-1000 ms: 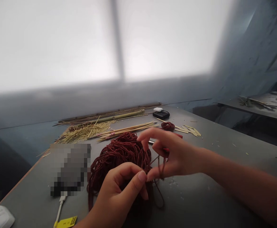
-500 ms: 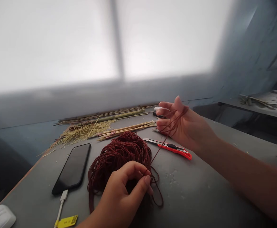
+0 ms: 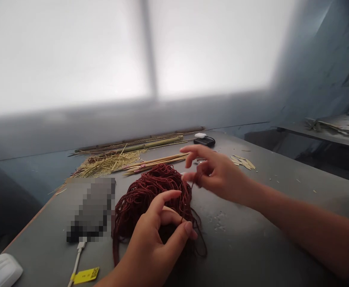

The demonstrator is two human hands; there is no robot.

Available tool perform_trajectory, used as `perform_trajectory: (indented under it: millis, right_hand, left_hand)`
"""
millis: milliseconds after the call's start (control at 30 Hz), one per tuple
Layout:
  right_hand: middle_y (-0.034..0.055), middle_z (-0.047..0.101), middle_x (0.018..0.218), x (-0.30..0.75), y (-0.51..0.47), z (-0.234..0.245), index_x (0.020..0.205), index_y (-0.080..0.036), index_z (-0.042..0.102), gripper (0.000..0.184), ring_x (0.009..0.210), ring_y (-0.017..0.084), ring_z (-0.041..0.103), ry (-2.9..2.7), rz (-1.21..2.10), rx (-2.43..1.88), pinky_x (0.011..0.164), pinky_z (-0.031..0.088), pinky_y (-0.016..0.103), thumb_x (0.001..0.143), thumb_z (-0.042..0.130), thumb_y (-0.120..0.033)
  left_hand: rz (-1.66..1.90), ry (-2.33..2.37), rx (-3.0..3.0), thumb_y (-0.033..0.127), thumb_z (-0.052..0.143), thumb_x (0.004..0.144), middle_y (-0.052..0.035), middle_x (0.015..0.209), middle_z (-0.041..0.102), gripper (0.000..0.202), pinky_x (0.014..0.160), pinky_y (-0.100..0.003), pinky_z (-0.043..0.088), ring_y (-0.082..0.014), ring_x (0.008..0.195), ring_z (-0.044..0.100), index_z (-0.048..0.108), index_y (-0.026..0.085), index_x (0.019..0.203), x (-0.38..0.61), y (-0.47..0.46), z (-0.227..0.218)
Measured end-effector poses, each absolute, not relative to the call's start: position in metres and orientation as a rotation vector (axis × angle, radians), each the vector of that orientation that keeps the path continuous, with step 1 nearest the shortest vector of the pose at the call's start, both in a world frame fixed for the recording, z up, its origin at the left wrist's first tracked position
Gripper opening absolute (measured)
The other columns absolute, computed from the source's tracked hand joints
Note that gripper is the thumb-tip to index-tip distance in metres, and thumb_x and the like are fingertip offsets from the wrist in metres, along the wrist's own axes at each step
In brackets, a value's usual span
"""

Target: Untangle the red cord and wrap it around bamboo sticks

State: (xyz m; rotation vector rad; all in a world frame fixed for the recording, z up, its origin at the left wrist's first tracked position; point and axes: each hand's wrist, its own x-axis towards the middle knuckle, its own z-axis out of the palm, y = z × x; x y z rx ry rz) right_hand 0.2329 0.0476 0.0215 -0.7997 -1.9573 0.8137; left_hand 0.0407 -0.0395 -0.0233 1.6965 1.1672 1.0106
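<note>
A tangled heap of dark red cord (image 3: 150,195) lies on the grey table (image 3: 252,239) in front of me. My left hand (image 3: 156,243) rests at the near edge of the heap, thumb and fingers pinching a strand of the cord. My right hand (image 3: 213,171) hovers just right of the heap, index finger stretched out, the other fingers curled with red cord wound round them. A thin strand runs between the two hands.
A blurred-out phone (image 3: 91,209) with a white cable and yellow tag (image 3: 86,275) lies left of the heap. Bamboo sticks (image 3: 153,161) and straw-like shavings (image 3: 105,165) lie behind it. A small black-and-white device (image 3: 203,139) sits at the far edge, bamboo chips (image 3: 243,162) at right.
My right hand came down and back from its raised position toward the heap, now covering the red utility knife. My left hand stays pinching the strand.
</note>
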Motion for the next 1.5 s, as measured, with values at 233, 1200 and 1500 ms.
perform_trajectory:
  millis: [233,1200,1500]
  right_hand:
    - [-0.0008,0.066,0.093,0.246,0.052,0.054,0.101,-0.024,0.062,0.034,0.041,0.004,0.051,-1.294,1.442,-0.558,0.043,0.048,0.022,0.088,0.061,-0.056]
    - [0.0012,0.064,0.099,0.238,0.054,0.022,0.122,-0.026,0.063,0.058,0.057,0.006,0.050,-2.293,0.681,-0.829,0.049,0.042,0.018,0.068,0.082,-0.018]
    - [0.0007,0.069,0.101,0.242,0.059,0.048,0.105,-0.026,0.062,0.039,0.065,0.010,0.068,-1.290,1.481,-0.496,0.062,0.057,0.025,0.080,0.073,-0.054]
  left_hand:
    - [0.968,1.245,1.681,0.036,0.060,0.084,0.0005,0.082,0.075,0.050,0.089,-0.037,0.046,-0.0208,0.084,0.068,0.042,0.022,0.129,0.043,-0.038,-0.025]
    - [1.171,1.240,1.744,0.030,0.060,0.088,0.0033,0.076,0.073,0.019,0.077,-0.028,0.053,-0.0167,0.077,0.068,0.056,0.025,0.106,0.040,-0.041,-0.022]
    - [1.108,1.250,1.723,0.031,0.062,0.085,0.0018,0.077,0.073,0.025,0.076,-0.031,0.052,-0.0186,0.077,0.068,0.054,0.024,0.108,0.041,-0.038,-0.022]
